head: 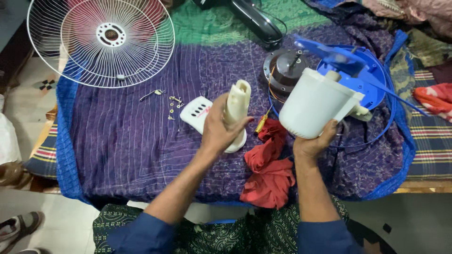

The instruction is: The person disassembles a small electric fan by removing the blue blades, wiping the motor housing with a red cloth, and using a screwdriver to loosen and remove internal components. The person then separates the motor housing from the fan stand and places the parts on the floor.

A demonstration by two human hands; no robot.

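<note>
Item: dismantled fan. Left hand (217, 131) grips cream neck piece (237, 106) upright above purple quilt (127, 141). Right hand (311, 143) cups white motor housing (316, 103) from below, beside blue blades (358, 77). Advice: keep both parts supported over cloth, clear of 1 screw cluster (174, 106).

The wire fan guard (100, 41) and black fan part (256, 19) are cut off at the top edge.

This looks like a room in a home, used for a repair. A bed (117, 155) covered with a purple quilt (141, 136) carries loose fan parts: a white grille (70, 51), a motor (282, 70) and small screws (174, 106). Heaped clothes (414, 14) lie at the far corner, and worn shoes (19, 226) sit on the tiled floor (61, 226).
</note>
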